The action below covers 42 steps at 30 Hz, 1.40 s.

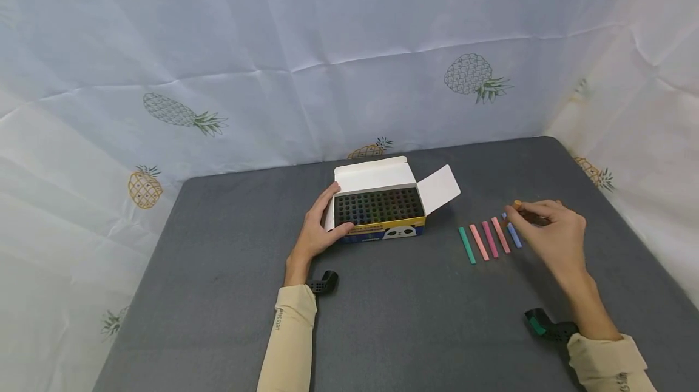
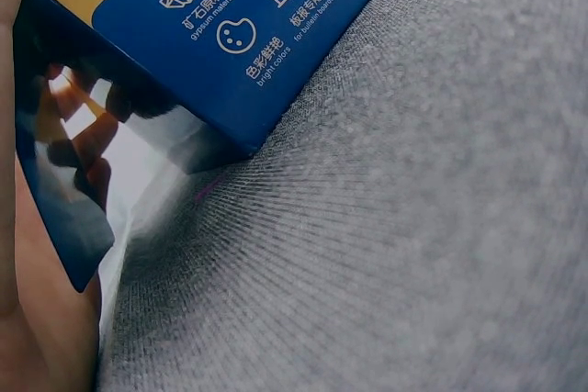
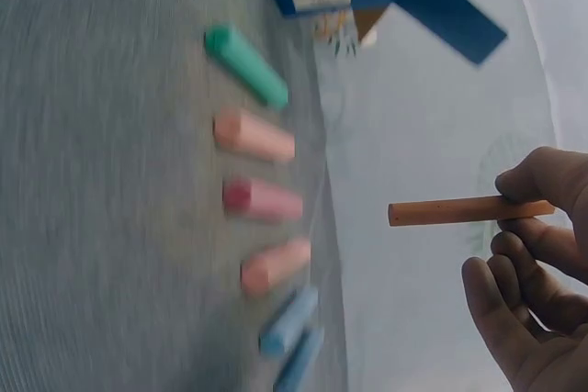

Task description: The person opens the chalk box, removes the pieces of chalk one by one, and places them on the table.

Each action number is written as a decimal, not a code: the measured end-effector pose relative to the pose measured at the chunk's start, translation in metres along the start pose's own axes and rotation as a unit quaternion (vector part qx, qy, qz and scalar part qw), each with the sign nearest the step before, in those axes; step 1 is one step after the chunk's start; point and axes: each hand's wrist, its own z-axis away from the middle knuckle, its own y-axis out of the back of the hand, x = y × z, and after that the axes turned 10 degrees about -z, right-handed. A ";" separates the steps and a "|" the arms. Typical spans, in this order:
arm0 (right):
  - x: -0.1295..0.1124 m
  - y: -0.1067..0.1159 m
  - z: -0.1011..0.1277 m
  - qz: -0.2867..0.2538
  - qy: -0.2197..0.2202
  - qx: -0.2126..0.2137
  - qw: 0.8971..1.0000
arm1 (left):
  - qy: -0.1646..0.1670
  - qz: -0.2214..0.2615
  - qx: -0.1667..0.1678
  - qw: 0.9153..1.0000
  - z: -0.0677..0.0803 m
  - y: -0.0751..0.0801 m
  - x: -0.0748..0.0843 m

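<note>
A blue and yellow chalk box (image 1: 377, 233) stands with its lid raised, showing a dark insert full of round holes. My left hand (image 1: 315, 231) holds its left end, thumb at the front corner and fingers toward the back. In the left wrist view a blue end flap (image 2: 64, 199) hangs out beside the palm. Between thumb and fingertips, my right hand (image 1: 557, 237) pinches an orange chalk stick (image 3: 446, 212) by one end. It is raised beside a row of chalk: green (image 1: 466, 245), pink (image 1: 479, 242), magenta (image 1: 489, 239), another pink (image 1: 500, 235) and blue (image 1: 514, 235).
A grey cloth (image 1: 404, 325) covers the table. The box's white right flap (image 1: 438, 189) sticks out toward the chalk row. White curtains with pineapple prints (image 1: 327, 34) hang behind and at both sides. Dark devices are strapped at the left wrist (image 1: 324, 283) and right wrist (image 1: 551, 326).
</note>
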 end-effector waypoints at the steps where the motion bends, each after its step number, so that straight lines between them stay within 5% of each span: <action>1: 0.002 0.004 0.000 0.004 -0.006 0.003 1.000 | 0.002 -0.002 -0.001 1.000 0.000 0.000 0.000; 12: 0.036 0.051 -0.006 0.065 -0.072 0.027 0.995 | 0.011 -0.008 -0.005 1.000 0.000 0.001 0.000; 19: 0.051 0.067 -0.008 0.118 -0.075 0.021 0.990 | 0.008 -0.010 -0.002 1.000 -0.001 -0.001 -0.003; 27: 0.056 0.080 -0.015 0.211 -0.055 -0.024 0.976 | 0.003 -0.002 0.002 1.000 -0.001 0.000 0.000; 31: 0.060 0.083 -0.020 0.246 -0.079 -0.054 0.964 | 0.000 -0.011 0.002 1.000 -0.001 0.001 -0.002; 38: 0.077 0.079 -0.026 0.245 -0.126 -0.085 0.957 | -0.007 -0.013 0.012 1.000 -0.004 -0.010 -0.040; 42: 0.088 0.080 -0.030 0.231 -0.128 -0.084 0.961 | -0.012 -0.017 0.012 1.000 -0.004 -0.012 -0.045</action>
